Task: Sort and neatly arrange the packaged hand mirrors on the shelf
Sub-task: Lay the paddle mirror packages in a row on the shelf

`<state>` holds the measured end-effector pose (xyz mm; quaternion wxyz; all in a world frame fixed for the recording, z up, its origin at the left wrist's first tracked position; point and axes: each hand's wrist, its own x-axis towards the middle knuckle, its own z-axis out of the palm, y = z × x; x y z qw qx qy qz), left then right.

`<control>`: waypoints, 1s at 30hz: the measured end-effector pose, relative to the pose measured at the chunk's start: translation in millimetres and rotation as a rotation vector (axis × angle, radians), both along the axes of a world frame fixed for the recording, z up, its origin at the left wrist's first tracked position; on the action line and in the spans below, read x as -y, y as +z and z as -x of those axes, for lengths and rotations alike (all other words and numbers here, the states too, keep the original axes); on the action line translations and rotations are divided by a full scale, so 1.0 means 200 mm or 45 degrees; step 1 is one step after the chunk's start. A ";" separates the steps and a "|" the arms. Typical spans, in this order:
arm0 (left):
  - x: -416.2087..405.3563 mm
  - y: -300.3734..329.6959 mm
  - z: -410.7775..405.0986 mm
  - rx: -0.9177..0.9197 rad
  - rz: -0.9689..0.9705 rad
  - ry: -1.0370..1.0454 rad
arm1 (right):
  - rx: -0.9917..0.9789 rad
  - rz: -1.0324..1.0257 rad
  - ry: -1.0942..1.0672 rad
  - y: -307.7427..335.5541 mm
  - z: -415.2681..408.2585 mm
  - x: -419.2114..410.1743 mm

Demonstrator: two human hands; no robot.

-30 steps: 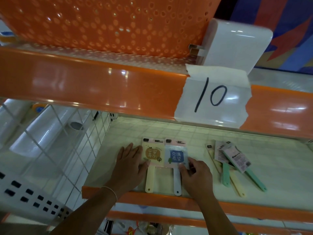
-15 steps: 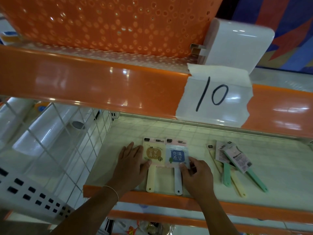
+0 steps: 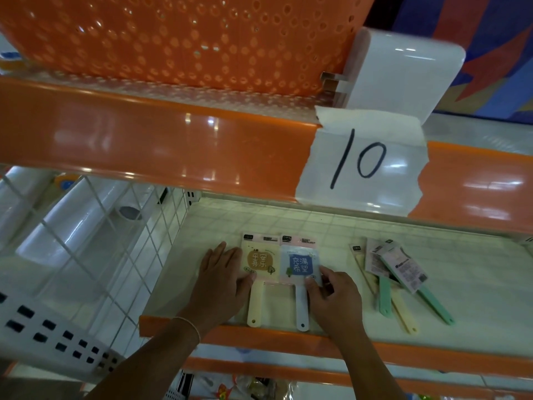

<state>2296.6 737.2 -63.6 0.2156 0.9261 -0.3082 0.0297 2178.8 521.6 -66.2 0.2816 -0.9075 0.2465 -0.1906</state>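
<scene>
Left hand (image 3: 219, 280) lay flat with straight fingers, its grip open, against the left edge of the yellow packaged mirror (image 3: 261, 262); right hand (image 3: 334, 295) pinched the lower right corner of the blue packaged mirror (image 3: 300, 262), both mirrors side by side and touching at the front of the white shelf (image 3: 476, 284), handles toward the orange lip. Lay further right on the same shelf a loose heap of packaged mirrors (image 3: 395, 268), with green and yellow handles crossing. Showed above, on the orange rail, a taped paper label (image 3: 360, 166) handwritten "10", under an orange perforated basket (image 3: 178, 39); print on the packs too small to read.
</scene>
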 end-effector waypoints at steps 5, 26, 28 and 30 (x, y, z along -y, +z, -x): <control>0.00 0.01 0.00 -0.012 0.055 0.026 | 0.027 -0.082 -0.037 0.03 0.01 -0.01; 1.00 0.31 0.56 -0.421 0.244 -0.352 | -0.523 0.145 -0.196 0.14 0.27 0.70; 1.11 0.32 0.59 -0.481 0.157 -0.302 | -0.564 0.138 -0.210 0.15 0.31 0.75; 1.19 0.30 0.61 -0.384 -0.039 -0.306 | -0.546 0.147 -0.214 0.16 0.36 0.80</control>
